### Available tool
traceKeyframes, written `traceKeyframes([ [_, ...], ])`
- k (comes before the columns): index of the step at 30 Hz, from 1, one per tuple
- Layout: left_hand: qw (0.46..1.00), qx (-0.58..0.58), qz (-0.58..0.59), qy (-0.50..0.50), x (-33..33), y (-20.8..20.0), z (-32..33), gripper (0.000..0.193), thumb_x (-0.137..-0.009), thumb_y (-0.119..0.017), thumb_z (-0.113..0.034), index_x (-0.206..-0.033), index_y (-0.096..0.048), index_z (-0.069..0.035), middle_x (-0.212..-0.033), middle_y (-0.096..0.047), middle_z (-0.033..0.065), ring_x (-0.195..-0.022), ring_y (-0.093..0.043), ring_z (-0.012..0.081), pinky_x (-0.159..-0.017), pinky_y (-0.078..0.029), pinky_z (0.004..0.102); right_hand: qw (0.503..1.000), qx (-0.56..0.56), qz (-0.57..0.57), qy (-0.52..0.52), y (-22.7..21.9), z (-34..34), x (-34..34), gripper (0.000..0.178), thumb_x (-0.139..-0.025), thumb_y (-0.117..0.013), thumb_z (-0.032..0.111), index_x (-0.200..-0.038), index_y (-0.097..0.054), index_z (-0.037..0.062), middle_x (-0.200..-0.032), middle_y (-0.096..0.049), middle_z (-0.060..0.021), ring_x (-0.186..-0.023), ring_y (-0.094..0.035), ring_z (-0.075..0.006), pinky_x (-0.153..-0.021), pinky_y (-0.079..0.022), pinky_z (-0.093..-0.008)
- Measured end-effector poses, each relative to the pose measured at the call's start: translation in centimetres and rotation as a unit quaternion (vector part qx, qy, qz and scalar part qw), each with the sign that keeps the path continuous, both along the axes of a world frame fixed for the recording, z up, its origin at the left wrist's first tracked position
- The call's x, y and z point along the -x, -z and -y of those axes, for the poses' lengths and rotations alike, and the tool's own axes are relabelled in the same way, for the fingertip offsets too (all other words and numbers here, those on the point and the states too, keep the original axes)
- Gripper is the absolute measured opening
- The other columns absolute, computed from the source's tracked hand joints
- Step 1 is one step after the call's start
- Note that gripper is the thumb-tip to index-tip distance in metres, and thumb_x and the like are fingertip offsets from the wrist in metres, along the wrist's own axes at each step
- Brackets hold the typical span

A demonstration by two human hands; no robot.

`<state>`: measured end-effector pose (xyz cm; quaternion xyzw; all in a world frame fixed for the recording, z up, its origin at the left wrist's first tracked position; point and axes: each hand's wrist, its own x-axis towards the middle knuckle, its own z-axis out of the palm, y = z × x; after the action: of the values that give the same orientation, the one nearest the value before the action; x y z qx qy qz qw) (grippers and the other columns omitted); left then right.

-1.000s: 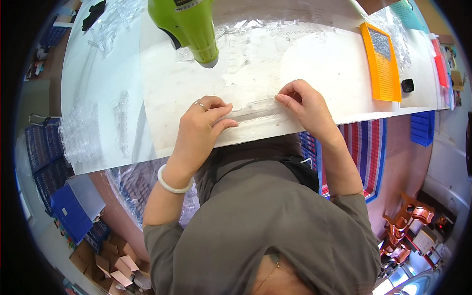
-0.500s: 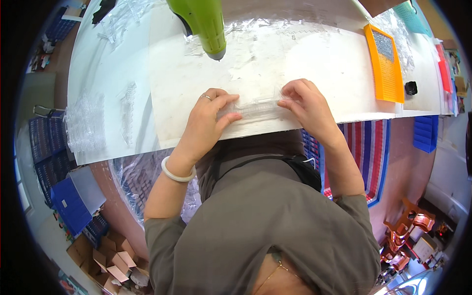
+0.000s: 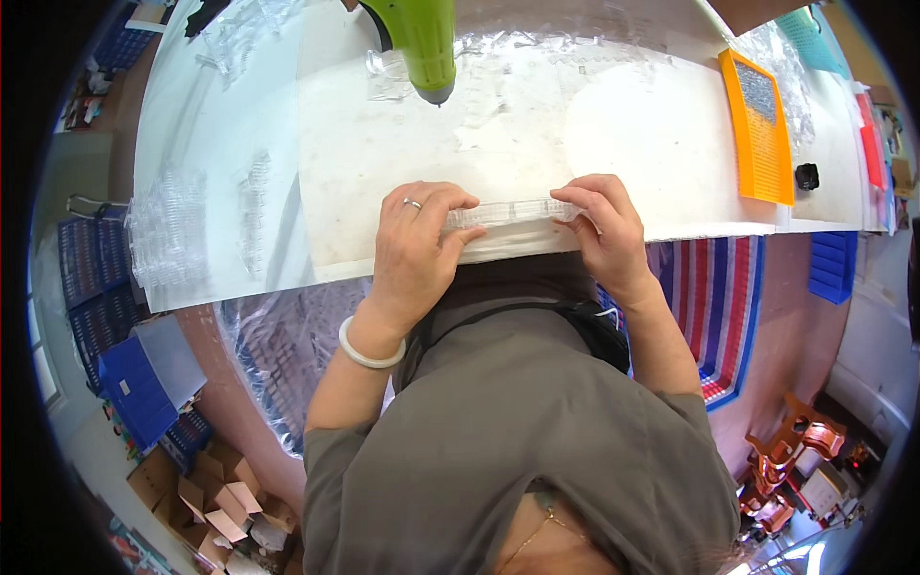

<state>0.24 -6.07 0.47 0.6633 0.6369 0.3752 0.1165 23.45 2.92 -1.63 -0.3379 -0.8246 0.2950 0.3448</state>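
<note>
A clear plastic strip with ridged segments [image 3: 513,212] spans the gap between my two hands, just above the table's front edge. My left hand [image 3: 417,235] pinches its left end between thumb and fingers. At the other end my right hand [image 3: 606,230] grips it the same way. Beyond the hands, a green electric screwdriver [image 3: 422,48] points down at the table with its dark tip. Stacked at the left of the table are several similar clear strips [image 3: 168,230], and one more clear strip [image 3: 255,213] lies beside them.
On the right stands an orange tray [image 3: 762,134] with small metal pieces in it, next to a small black object [image 3: 807,176]. Clear plastic parts [image 3: 240,43] lie at the far left. Below the table hang a striped bag [image 3: 714,307] and a blue bin [image 3: 832,266].
The clear strip has turned so its segmented side shows. My left hand has shifted slightly right and down, my right hand slightly down. The whole view has moved a little.
</note>
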Motion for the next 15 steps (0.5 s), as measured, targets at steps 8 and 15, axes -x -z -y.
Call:
traceKeyframes([
  [8,0.998,-0.032,-0.044,0.037,-1.0,0.5,-0.2,0.028,-0.077,-0.085,-0.010,-0.103,-0.073,-0.011,-0.095,-0.073,0.0029,-0.092,-0.067,0.0229,-0.096,-0.043,0.0438,0.999,-0.027,-0.017,-0.020,-0.5,0.6,1.0,0.041,-0.070,-0.074,-0.014,-0.107,-0.072,0.0030,-0.101,-0.066,-0.0110,-0.096,-0.064,-0.0291,-0.078,-0.055,-0.0376],
  [15,0.997,-0.021,-0.045,0.060,-1.2,0.3,-0.3,0.031,-0.079,-0.085,-0.015,-0.106,-0.073,-0.010,-0.096,-0.073,0.0028,-0.091,-0.068,0.0226,-0.097,-0.043,0.0442,0.991,-0.094,0.065,-0.073,-2.5,0.6,2.0,0.032,-0.076,-0.081,0.005,-0.106,-0.071,0.0072,-0.099,-0.066,-0.0071,-0.096,-0.063,-0.0289,-0.083,-0.050,-0.0383],
])
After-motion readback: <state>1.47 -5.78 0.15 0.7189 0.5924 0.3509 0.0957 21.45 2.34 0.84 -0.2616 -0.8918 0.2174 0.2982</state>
